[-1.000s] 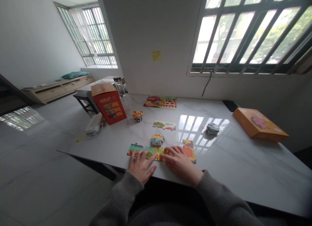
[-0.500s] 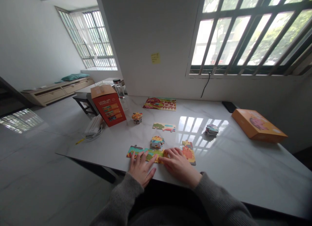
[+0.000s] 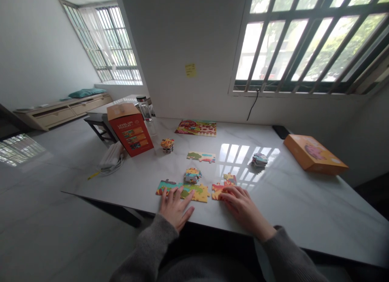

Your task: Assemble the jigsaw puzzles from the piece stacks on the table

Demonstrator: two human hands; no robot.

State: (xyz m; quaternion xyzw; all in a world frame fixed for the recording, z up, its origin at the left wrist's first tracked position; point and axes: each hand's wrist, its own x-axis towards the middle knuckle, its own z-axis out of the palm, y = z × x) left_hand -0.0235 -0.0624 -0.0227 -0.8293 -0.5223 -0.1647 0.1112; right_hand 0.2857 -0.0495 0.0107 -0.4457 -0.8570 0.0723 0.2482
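My left hand (image 3: 175,205) lies flat with fingers spread on a joined strip of colourful puzzle pieces (image 3: 199,192) at the near edge of the white marble table (image 3: 291,201). My right hand (image 3: 241,207) rests flat, fingers out, on a separate orange puzzle section (image 3: 223,184) just right of the strip, with a small gap between the two. A small stack of loose pieces (image 3: 192,175) sits right behind the strip.
Further back lie a short joined strip (image 3: 201,157), a finished puzzle (image 3: 196,127), two more piece stacks (image 3: 167,145) (image 3: 259,160), a red upright box (image 3: 130,129), a glass bottle (image 3: 145,109), an orange flat box (image 3: 314,154) and a dark phone (image 3: 281,132).
My right hand has shifted right, off the strip's end and onto the orange section, which now lies turned and apart from the strip. My left hand stays on the strip.
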